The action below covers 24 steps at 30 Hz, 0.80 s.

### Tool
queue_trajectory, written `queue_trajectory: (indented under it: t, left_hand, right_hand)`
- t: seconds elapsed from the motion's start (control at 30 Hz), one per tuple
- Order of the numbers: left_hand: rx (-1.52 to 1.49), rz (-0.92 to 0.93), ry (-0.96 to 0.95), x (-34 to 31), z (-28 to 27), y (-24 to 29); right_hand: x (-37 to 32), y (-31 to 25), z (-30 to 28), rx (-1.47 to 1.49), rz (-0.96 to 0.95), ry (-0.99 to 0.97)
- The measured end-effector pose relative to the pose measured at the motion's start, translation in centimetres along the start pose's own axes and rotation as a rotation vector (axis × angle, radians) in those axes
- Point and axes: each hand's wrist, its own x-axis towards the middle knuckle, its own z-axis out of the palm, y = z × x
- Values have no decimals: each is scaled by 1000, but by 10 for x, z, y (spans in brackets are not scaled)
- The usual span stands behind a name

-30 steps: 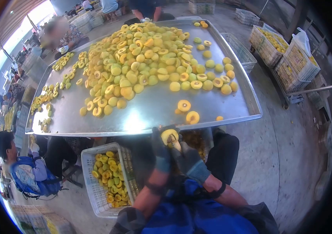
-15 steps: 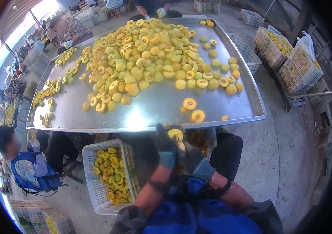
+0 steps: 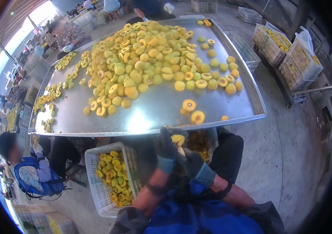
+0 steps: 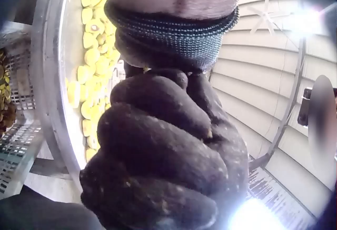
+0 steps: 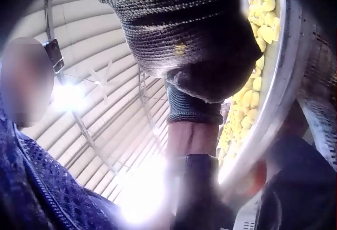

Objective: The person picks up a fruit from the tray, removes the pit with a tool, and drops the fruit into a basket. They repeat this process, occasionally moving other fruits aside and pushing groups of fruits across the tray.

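Just below the near edge of the steel surface [image 3: 156, 103], my gloved left hand [image 3: 163, 147] curls its fingers round a yellow stone-fruit half [image 3: 178, 139], and my gloved right hand [image 3: 194, 162] pinches a pale-handled tool [image 3: 181, 150] against it; I cannot make out the tool's working end. A big heap of fruit halves [image 3: 135, 64] lies on the surface, and a white crate [image 3: 94, 179] of more halves stands below its near edge, to the left. Pushing too hard, I judge, could send the tool through the flesh and into my left glove, or tear the half. Any juice on my fingers might let the half slide and fall below the surface, perhaps into the dark container [image 3: 214, 138] there.
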Motion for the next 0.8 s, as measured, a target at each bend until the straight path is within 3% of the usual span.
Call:
queue_trajectory:
  t: [0.03,0.13,0.2,0.23,0.3,0.33,0.37,0.4,0.43,0.53,0.6,0.63,0.7,0.73,0.8]
  left_hand:
    - [71,128,-41,3,-4,-2]
    - [-284,-141,-190,15,-10,39]
    - [-79,178,-231,14,-11,17]
    - [27,340,-250,16,-11,6]
    - [101,464,-347,18,-12,-5]
    - [225,566,-331,18,-13,-11]
    - [345,668,-303,18,-14,-18]
    - [544,805,-213,12,-15,-28]
    - [563,877,-208,17,-14,-18]
    - [625,1030,-158,26,-13,-3]
    - [293,513,-518,18,-9,-34]
    - [155,241,-587,22,-6,-23]
    - [-25,-88,-650,15,0,1]
    - [-48,-120,-661,8,-2,3]
    - [-38,-56,-633,13,4,0]
  right_hand:
    - [-1,-5,-3,143,97,-47]
    - [3,11,0,744,448,-141]
    - [1,18,-3,794,488,-215]
    - [-1,10,-11,611,395,-267]
    - [-6,20,-19,636,425,-313]
    - [-9,43,-19,838,546,-310]
    - [-9,55,-17,1302,660,-380]
    - [-8,67,-15,1882,905,-381]
    - [-6,69,-13,2246,1186,-386]
    - [-6,41,-21,1664,881,-393]
    - [-12,19,-31,1291,681,-357]
    - [-20,19,-33,1236,635,-373]
    - [-24,37,-41,1250,552,-455]
    - [-28,45,-40,1321,509,-520]
    - [-36,44,-39,1299,588,-438]
